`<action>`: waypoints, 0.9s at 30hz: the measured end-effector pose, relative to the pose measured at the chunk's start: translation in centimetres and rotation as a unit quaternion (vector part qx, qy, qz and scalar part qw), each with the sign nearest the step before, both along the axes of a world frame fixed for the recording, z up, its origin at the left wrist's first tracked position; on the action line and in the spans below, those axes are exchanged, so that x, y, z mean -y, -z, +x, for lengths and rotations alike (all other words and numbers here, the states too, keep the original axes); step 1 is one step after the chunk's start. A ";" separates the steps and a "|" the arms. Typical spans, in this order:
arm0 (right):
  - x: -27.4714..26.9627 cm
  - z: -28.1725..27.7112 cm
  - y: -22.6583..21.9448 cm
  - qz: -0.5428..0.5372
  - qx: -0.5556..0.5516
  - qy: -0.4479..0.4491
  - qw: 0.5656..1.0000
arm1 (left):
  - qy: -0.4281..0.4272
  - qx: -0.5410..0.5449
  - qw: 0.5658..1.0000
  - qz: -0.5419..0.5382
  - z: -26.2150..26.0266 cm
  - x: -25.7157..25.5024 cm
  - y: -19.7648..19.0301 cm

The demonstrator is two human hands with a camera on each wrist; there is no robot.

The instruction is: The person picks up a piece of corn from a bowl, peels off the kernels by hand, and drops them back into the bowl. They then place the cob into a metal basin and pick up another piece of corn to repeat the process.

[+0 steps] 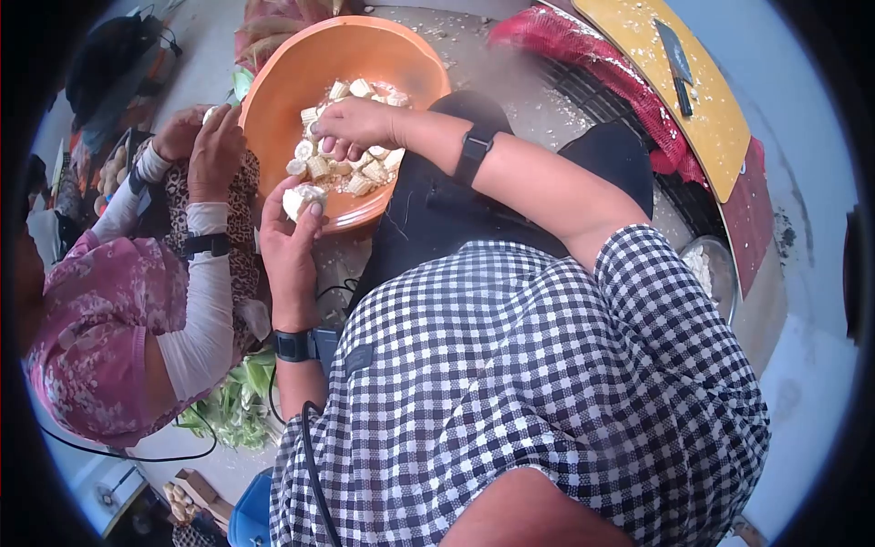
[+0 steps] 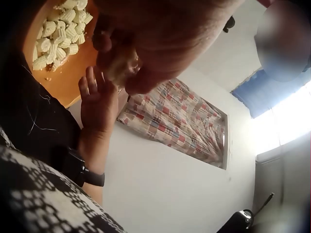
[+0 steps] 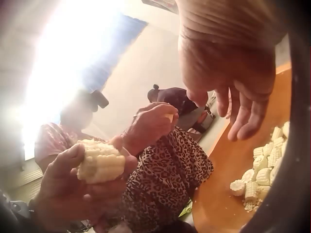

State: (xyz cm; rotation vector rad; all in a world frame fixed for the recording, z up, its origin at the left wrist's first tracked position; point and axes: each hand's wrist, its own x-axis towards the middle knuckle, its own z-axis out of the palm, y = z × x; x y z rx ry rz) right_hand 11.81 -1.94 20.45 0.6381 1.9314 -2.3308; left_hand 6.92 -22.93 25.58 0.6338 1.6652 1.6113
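The left hand [image 1: 293, 239] grips a short piece of pale corn [image 1: 303, 201] at the near left side of an orange basin [image 1: 273, 87]. In the right wrist view, rows of kernels show on that corn piece [image 3: 101, 162] between the left thumb and fingers [image 3: 63, 179]. Over the basin hovers the right hand [image 1: 360, 126], palm down with relaxed, slightly bent fingers; the right wrist view shows this hand [image 3: 233, 87] with nothing held. Beneath it, several cut cob pieces [image 1: 361, 185] lie heaped in the basin.
At the left sits another person in a pink floral top [image 1: 109, 292], hands raised beside the basin. Green husks [image 1: 239, 401] lie on the floor below. To the right are a yellow board [image 1: 629, 55] with a knife [image 1: 676, 68], a red mesh sack [image 1: 629, 100] and a metal bowl [image 1: 715, 269].
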 end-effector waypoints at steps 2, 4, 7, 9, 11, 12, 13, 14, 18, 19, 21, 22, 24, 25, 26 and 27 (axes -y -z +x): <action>1.8 0.8 -0.9 -0.069 -0.043 -0.008 0.997 | -0.009 -0.046 0.999 0.014 -0.1 -0.9 0.3; 3.2 1.4 -0.8 -0.125 -0.073 -0.037 0.989 | -0.001 -0.058 0.998 0.013 -0.3 -1.7 0.4; 3.5 2.1 -0.9 -0.101 -0.079 -0.021 0.992 | -0.002 -0.132 0.991 0.036 -0.3 -2.5 1.0; 3.2 2.7 -1.3 -0.091 -0.084 -0.011 0.992 | -0.008 -0.180 0.983 0.022 0.2 -3.0 0.9; 3.3 2.8 -1.6 -0.033 -0.087 -0.012 0.996 | -0.009 -0.258 0.966 -0.027 0.2 -3.2 0.3; 3.5 2.8 -1.8 -0.005 -0.089 -0.014 0.996 | -0.005 -0.310 0.948 -0.070 0.1 -3.1 -0.2; 3.5 2.9 -2.0 0.035 -0.087 -0.016 0.995 | -0.002 -0.361 0.926 -0.112 0.0 -3.1 -0.5; 3.5 2.8 -1.7 0.048 -0.091 -0.018 0.995 | -0.003 -0.368 0.925 -0.101 -0.1 -3.1 -0.3; 3.2 2.6 -1.0 0.042 -0.091 -0.040 0.994 | -0.012 -0.333 0.938 -0.094 -0.1 -3.3 -0.2; 3.1 2.6 -1.2 0.026 -0.087 -0.049 0.995 | -0.016 -0.309 0.945 -0.104 0.1 -3.4 -0.3; 2.9 2.6 -1.3 0.012 -0.077 -0.072 0.994 | -0.022 -0.316 0.946 -0.068 -0.3 -3.3 0.3; 2.7 2.7 -1.2 0.005 -0.072 -0.083 0.994 | -0.024 -0.318 0.946 -0.049 -0.5 -3.2 0.6; 2.6 2.7 -1.1 -0.011 -0.068 -0.087 0.994 | -0.008 -0.318 0.944 -0.087 -0.8 -3.0 0.6; 2.6 2.8 -0.9 -0.018 -0.068 -0.089 0.994 | 0.001 -0.319 0.942 -0.104 -0.7 -2.9 0.7; 2.5 2.7 -0.6 -0.015 -0.073 -0.095 0.993 | 0.005 -0.326 0.939 -0.110 -0.8 -2.9 0.6; 2.4 2.6 -0.4 -0.012 -0.078 -0.102 0.992 | 0.009 -0.333 0.936 -0.116 -0.7 -3.0 0.5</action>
